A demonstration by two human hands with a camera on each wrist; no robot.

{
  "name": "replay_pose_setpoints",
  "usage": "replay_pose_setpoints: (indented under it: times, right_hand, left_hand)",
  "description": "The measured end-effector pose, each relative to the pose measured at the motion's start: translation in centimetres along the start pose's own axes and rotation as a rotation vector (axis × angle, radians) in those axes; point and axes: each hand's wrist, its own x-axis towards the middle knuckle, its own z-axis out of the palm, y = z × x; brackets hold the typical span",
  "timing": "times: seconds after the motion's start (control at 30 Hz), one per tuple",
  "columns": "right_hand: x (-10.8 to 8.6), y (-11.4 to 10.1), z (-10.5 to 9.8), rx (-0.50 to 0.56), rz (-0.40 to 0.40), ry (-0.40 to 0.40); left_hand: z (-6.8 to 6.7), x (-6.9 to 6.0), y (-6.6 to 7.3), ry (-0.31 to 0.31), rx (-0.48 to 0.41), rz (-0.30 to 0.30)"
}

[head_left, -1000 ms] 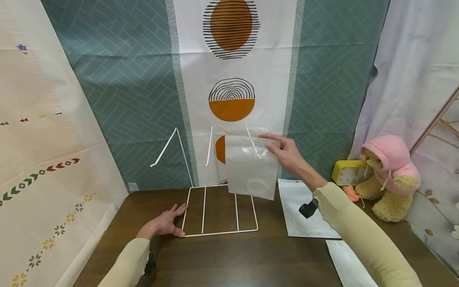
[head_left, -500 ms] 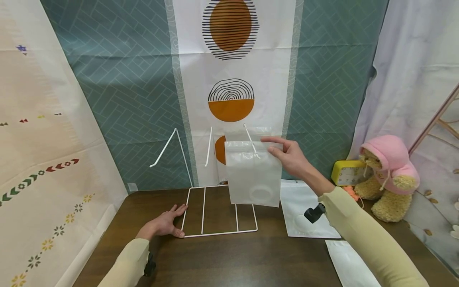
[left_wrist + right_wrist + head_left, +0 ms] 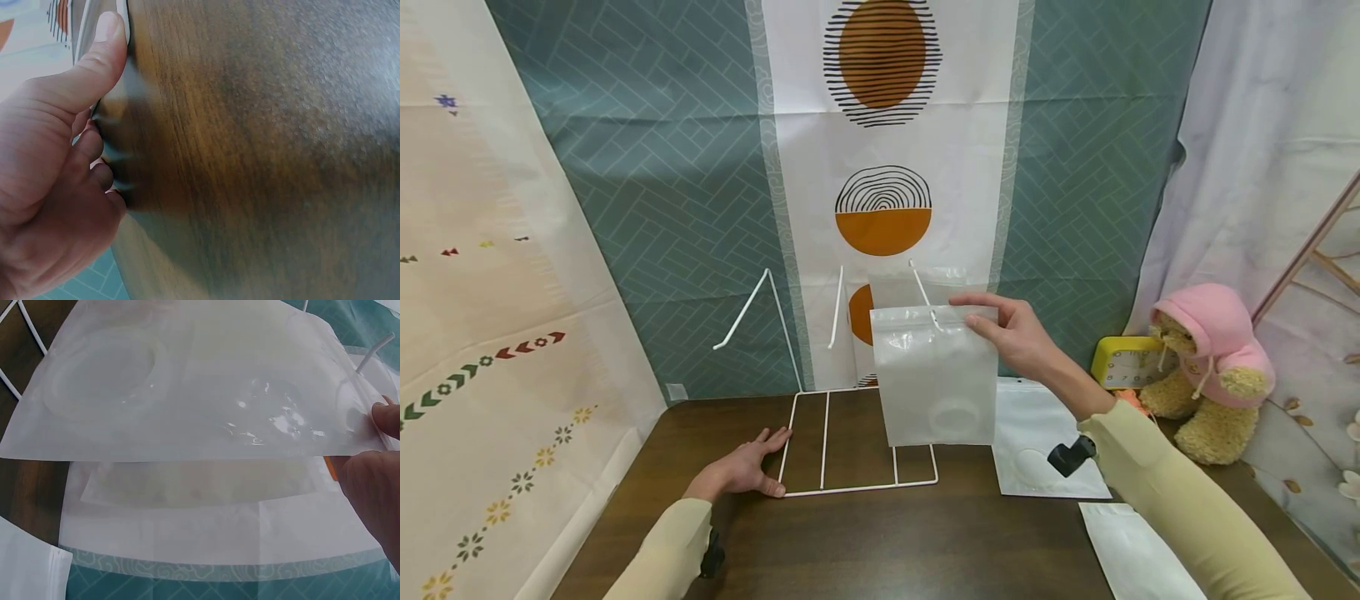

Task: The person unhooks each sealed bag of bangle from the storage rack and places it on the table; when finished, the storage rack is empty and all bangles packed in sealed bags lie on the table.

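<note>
Head view showed me the right hand (image 3: 1018, 335) pinching a white pouch (image 3: 936, 383) by its upper right corner, on a prong of the wire rack (image 3: 861, 489); the left hand (image 3: 743, 467), fingers extended, rested against the rack's base.

White rack (image 3: 861, 489); whitish held pouch (image 3: 936, 379); brown wood-grained table (image 3: 880, 546); teal herringbone backdrop (image 3: 662, 183).

Head view: fairly evenly lit. Left wrist: soft; tabletop (image 3: 300, 125) glare, upper right. Right wrist: hazy; pouch (image 3: 200, 406) glints right of centre.
</note>
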Motion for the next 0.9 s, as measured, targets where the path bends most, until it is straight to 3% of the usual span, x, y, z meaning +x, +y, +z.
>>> replay_pose_setpoints:
  times: [0.9]
  right_hand:
    - [-2.7,-1.7,-0.5,0.019,-0.042,-0.055]
  left_hand:
    - [0.0,0.0,0.0,-0.004,0.002,-0.01]
